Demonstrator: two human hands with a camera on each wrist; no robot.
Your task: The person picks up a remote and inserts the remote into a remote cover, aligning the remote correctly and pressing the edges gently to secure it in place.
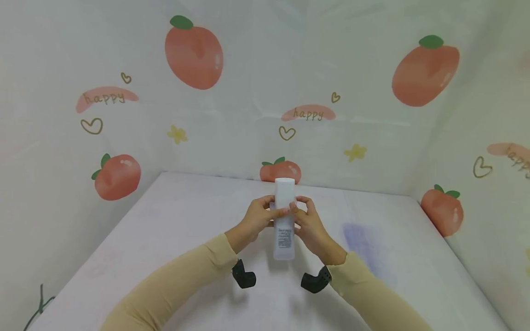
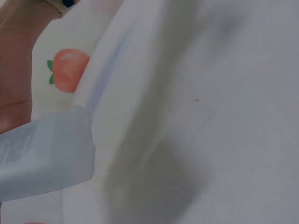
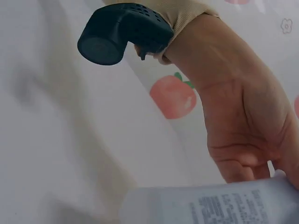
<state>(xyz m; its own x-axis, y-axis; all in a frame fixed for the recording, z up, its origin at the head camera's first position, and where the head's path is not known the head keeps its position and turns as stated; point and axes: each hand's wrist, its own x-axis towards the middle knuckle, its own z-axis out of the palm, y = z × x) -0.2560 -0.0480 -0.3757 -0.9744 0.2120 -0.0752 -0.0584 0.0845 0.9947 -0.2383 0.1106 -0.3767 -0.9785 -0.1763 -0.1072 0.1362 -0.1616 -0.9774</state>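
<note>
Two hands are holding one bottle [image 1: 284, 225] upright in the air over the counter [image 1: 165, 239]. Left hand [image 1: 256, 219] is gripping the bottle's upper part from the left, fingers curled round it, fingertips [image 1: 278, 212] showing on the front face. Right hand [image 1: 309, 225] is gripping the same stretch from the right, fingers wrapping round, thumb meeting the left fingertips near the bottle's middle line. Bottle is pale, translucent, tall and slim, with a white cap [image 1: 285, 191] sticking up above both hands and dark print running down its front. Its base is hanging clear of the counter, roughly centred between the wrists.

Left wrist view is showing the bottle's lower body [image 2: 44, 154] close up, pale blue-white, with part of the other palm above it. Right wrist view is showing the bottle [image 3: 219, 205] lying across the bottom of frame with small print, and the left hand's palm [image 3: 238, 126] behind it.

Both arms are wearing tan sleeves [image 1: 182, 271], and a black wrist camera [image 1: 243, 275] is hanging under the left wrist, another [image 1: 316, 279] under the right. Counter is covered in a white cloth with a faint purple smudge [image 1: 360, 243] right of the hands. Walls [image 1: 265, 69] behind and beside are carrying peach prints, hearts, small yellow flowers and the word "happy".
</note>
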